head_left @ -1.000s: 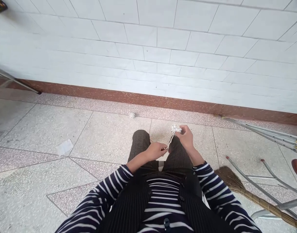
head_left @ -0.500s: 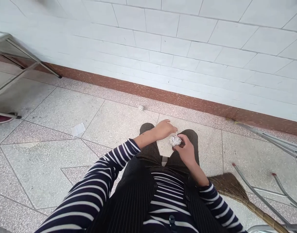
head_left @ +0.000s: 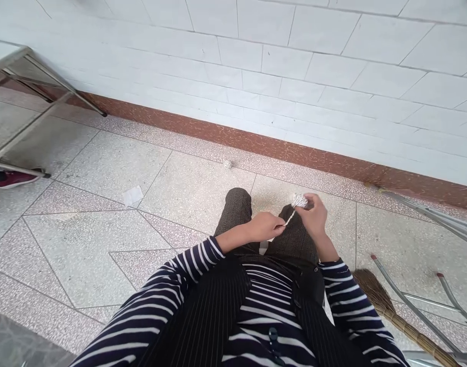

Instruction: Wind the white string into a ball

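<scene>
A small ball of string (head_left: 300, 201) is gripped in the fingers of the right hand (head_left: 313, 216), held above the knees. A short strand (head_left: 289, 219) is stretched down from it and pinched between the fingertips of the left hand (head_left: 267, 227), just beside. On the floor (head_left: 103, 168), a second little ball (head_left: 227, 164) is seen by the wall, a scrap of paper (head_left: 133, 195) off left, a broom (head_left: 389, 311) at right.
</scene>
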Motion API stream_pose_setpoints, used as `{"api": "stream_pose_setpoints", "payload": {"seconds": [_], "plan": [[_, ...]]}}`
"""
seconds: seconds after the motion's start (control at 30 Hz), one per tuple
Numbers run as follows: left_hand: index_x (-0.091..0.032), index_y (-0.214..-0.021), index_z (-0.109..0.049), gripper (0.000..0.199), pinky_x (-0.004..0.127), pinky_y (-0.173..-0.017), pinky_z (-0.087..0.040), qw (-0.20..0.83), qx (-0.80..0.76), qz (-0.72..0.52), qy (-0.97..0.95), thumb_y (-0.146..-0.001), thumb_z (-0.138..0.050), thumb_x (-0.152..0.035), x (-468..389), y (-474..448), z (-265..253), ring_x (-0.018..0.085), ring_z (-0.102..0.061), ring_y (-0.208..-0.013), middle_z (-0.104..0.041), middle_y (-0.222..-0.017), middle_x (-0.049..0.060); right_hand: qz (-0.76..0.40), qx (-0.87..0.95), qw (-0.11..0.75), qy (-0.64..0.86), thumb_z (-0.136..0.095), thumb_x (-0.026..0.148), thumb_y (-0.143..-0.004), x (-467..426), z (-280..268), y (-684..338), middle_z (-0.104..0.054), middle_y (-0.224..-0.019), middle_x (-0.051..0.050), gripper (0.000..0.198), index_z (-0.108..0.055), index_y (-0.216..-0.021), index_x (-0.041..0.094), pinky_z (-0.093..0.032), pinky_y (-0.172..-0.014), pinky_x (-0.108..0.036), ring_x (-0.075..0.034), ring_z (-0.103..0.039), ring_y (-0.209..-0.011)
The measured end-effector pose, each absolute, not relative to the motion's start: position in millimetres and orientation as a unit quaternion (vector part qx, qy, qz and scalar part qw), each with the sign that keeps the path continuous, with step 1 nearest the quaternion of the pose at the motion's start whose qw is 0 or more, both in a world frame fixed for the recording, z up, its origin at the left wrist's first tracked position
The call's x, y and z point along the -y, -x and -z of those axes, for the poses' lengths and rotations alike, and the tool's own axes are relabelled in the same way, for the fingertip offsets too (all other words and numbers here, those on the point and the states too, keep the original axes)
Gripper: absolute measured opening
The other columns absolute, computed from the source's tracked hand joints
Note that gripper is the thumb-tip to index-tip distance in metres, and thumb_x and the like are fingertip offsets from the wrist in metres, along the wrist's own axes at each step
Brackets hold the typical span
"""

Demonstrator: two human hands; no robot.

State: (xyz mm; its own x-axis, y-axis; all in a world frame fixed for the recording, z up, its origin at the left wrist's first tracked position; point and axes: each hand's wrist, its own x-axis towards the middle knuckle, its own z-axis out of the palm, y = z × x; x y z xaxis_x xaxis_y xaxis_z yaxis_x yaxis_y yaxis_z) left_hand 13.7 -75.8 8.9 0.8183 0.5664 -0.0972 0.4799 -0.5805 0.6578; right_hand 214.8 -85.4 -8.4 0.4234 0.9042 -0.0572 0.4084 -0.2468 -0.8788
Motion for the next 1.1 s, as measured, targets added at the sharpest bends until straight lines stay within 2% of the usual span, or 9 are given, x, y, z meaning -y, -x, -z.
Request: {"api": "stream_pose_setpoints", "payload": {"seconds": [0.1, 0.17, 0.23, 0.33, 0.47, 0.6, 0.77, 0.93, 1.1], "plan": [[-0.017, -0.077, -0.067, 0.026, 0.030, -0.088, -0.043, 0.278, -0.257, -0.084, -0.922, -0.096, -0.052, -0.023, 55, -3, -22, 0.017, -0.064, -0.073, -0.070, -0.072, 0.004, -0.418, 0.508, 0.354, 0.665, -0.070, 0.026, -0.060, 108, 19, -207, -0.071, -0.100, -0.007, 0.039, -0.070, -0.098, 0.019, -0.053, -0.078, -0.038, -0.024, -0.063, -0.088], [-0.017, -0.083, -0.070, 0.025, 0.036, -0.103, -0.039, 0.264, -0.238, -0.092, -0.930, -0.098, -0.050, -0.023, 38, 2, -24, 0.017, -0.065, -0.077, -0.073, -0.079, 0.004, -0.477, 0.517, 0.337, 0.626, -0.072, 0.025, -0.060, 122, 17, -199, -0.074, -0.100, -0.006, 0.040, -0.072, -0.099, 0.020, -0.054, -0.074, -0.034, -0.023, -0.066, -0.089], [-0.018, -0.087, -0.071, 0.025, 0.037, -0.107, -0.037, 0.287, -0.228, -0.100, -0.925, -0.099, -0.050, -0.024, 25, 4, -21, 0.016, -0.066, -0.080, -0.075, -0.084, 0.004, -0.534, 0.495, 0.352, 0.588, -0.076, 0.026, -0.061, 132, 8, -196, -0.074, -0.103, -0.004, 0.042, -0.072, -0.103, 0.022, -0.055, -0.076, -0.033, -0.023, -0.067, -0.093], [-0.017, -0.090, -0.072, 0.028, 0.030, -0.092, -0.045, 0.359, -0.265, -0.128, -0.886, -0.101, -0.048, -0.028, 22, 0, -11, 0.017, -0.067, -0.085, -0.075, -0.086, 0.004, -0.594, 0.421, 0.424, 0.538, -0.083, 0.027, -0.063, 138, -14, -198, -0.073, -0.102, -0.003, 0.044, -0.070, -0.105, 0.023, -0.055, -0.081, -0.033, -0.021, -0.067, -0.093], [-0.015, -0.098, -0.073, 0.025, 0.023, -0.073, -0.047, 0.450, -0.341, -0.118, -0.817, -0.098, -0.049, -0.023, 46, -13, 2, 0.016, -0.068, -0.080, -0.075, -0.086, 0.004, -0.605, 0.379, 0.468, 0.521, -0.086, 0.029, -0.066, 138, -38, -199, -0.071, -0.104, -0.002, 0.047, -0.067, -0.109, 0.027, -0.056, -0.074, -0.032, -0.020, -0.065, -0.088], [-0.012, -0.084, -0.072, 0.014, 0.025, -0.068, -0.046, 0.416, -0.394, -0.039, -0.819, -0.087, -0.065, -0.024, 75, -21, 13, 0.019, -0.066, -0.073, -0.073, -0.078, 0.007, -0.625, 0.368, 0.445, 0.526, -0.089, 0.028, -0.062, 135, -43, -194, -0.071, -0.105, -0.002, 0.059, -0.067, -0.117, 0.029, -0.059, -0.074, -0.033, -0.021, -0.064, -0.092], [-0.015, -0.087, -0.069, 0.031, 0.022, -0.074, -0.045, 0.481, -0.359, -0.120, -0.791, -0.101, -0.046, -0.030, 72, -11, 13, 0.014, -0.065, -0.075, -0.072, -0.081, 0.003, -0.584, 0.289, 0.511, 0.561, -0.092, 0.026, -0.055, 127, -49, -200, -0.071, -0.105, -0.003, 0.051, -0.075, -0.104, 0.025, -0.061, -0.072, -0.035, -0.024, -0.065, -0.096], [-0.016, -0.104, -0.067, 0.027, 0.021, -0.080, -0.044, 0.509, -0.333, -0.175, -0.774, -0.101, -0.043, -0.028, 49, -13, 10, 0.012, -0.064, -0.082, -0.071, -0.086, 0.001, -0.539, 0.270, 0.587, 0.540, -0.090, 0.025, -0.056, 114, -77, -209, -0.071, -0.104, -0.003, 0.046, -0.076, -0.100, 0.025, -0.061, -0.066, -0.034, -0.021, -0.066, -0.090], [-0.017, -0.091, -0.067, 0.027, 0.022, -0.075, -0.043, 0.473, -0.353, -0.127, -0.797, -0.100, -0.044, -0.026, 54, -14, 10, 0.013, -0.064, -0.077, -0.071, -0.085, -0.001, -0.383, 0.320, 0.652, 0.571, -0.083, 0.026, -0.064, 91, -77, -226, -0.071, -0.106, -0.003, 0.046, -0.071, -0.109, 0.025, -0.056, -0.067, -0.032, -0.019, -0.065, -0.085]]}}
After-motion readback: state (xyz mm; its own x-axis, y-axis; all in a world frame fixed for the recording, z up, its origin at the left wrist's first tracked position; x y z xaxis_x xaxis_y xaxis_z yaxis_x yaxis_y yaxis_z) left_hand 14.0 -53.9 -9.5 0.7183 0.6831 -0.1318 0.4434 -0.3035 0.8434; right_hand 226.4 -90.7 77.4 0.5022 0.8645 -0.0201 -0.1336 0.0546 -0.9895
